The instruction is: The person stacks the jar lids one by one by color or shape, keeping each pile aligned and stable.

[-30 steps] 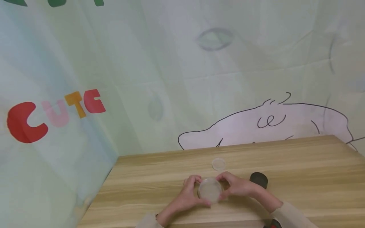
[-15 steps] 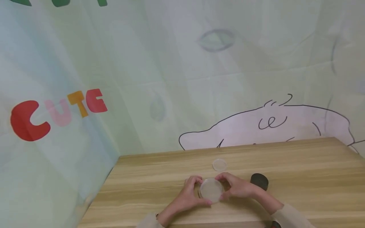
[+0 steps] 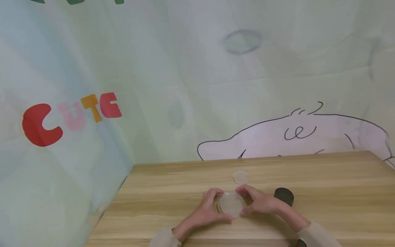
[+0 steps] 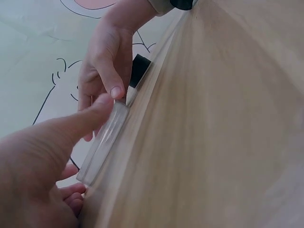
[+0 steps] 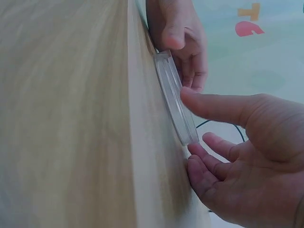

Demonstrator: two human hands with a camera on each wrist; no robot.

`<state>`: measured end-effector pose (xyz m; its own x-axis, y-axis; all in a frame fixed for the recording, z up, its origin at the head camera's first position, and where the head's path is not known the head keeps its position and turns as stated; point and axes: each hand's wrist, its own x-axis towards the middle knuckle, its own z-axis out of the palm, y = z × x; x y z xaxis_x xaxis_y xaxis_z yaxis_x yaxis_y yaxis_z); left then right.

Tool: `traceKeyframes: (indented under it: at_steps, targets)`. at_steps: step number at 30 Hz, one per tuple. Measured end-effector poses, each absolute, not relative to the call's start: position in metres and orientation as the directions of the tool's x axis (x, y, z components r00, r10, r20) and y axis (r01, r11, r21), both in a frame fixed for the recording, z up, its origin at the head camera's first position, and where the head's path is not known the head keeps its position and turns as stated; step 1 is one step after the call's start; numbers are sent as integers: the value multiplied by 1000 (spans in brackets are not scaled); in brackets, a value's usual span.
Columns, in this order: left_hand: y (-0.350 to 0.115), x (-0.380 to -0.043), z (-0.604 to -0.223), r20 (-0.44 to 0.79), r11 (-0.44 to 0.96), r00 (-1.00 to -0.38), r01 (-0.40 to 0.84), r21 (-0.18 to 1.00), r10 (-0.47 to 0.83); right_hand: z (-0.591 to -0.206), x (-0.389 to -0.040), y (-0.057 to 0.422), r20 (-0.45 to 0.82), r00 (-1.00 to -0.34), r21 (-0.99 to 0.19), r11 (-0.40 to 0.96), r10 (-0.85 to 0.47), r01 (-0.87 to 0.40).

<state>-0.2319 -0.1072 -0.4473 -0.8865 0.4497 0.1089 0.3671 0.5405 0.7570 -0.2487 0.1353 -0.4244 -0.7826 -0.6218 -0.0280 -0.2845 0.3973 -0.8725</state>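
A clear, round, shallow petri dish (image 3: 232, 204) lies flat, low over the wooden table, between both hands. My left hand (image 3: 207, 210) grips it from the left, thumb at the near rim and fingers curled round the far side. From the right, my right hand (image 3: 261, 201) holds the opposite edge between thumb and fingertips. In the left wrist view the dish (image 4: 103, 142) appears edge-on, with the left thumb at its upper rim. Layered clear rims of the dish (image 5: 175, 97) show in the right wrist view, right thumb against its side.
A smaller clear disc (image 3: 241, 177) lies behind the dish on the wooden table (image 3: 172, 178). A black cylinder (image 3: 284, 196) stands just beyond the right forearm. A dark object with some red (image 3: 298, 243) shows by the right sleeve. A printed cloth (image 3: 172, 85) hangs behind the table.
The head view has shifted slightly, so everything sits a little further right in it. Both hands keep their hold on the petri dish, nearly unmoved over the table.
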Motion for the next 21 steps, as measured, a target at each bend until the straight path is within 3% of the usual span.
traceKeyframes:
  at_steps: [4, 7, 14, 21]
  targets:
    - [-105, -242, -437, 51, 481, -903, 275, 833, 427, -414, -253, 138, -17, -793, -861, 412, -609, -297]
    - [-96, -255, -427, 37, 439, -913, 231, 868, 406, -405, -262, 140, 21, -839, -854, 427, -543, -298]
    - [-65, -292, -418, 36, 450, -932, 208, 868, 361, -399, -278, 128, 21, -964, -875, 462, -265, -146]
    - [-49, -319, -424, 66, 414, -944, 205, 887, 324, -416, -285, 115, 5, -1000, -903, 429, 24, 6]
